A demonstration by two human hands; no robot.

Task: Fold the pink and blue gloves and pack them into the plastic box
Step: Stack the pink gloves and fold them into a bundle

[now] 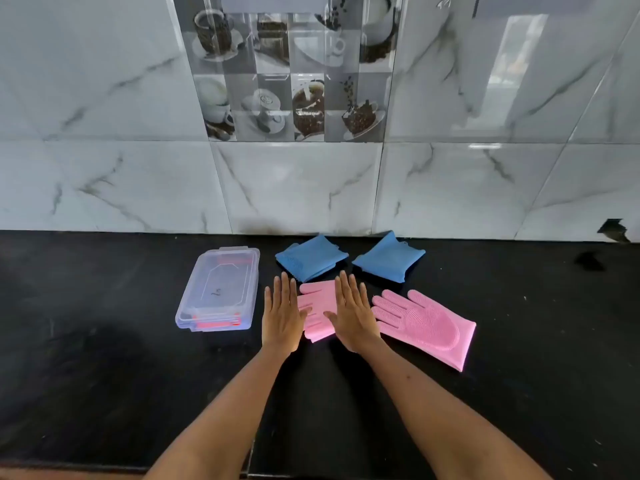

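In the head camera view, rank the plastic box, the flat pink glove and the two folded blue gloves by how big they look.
1. Flat pink glove, spread open, covers the most area.
2. Plastic box, close behind; it lies at a similar depth, so the gap is small.
3. Left blue glove and right blue glove: folded, alike in size, not ranked against each other.

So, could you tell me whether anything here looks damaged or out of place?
One thing: the wall tile at far right is chipped where it meets the black counter. The gloves and plastic box look orderly.
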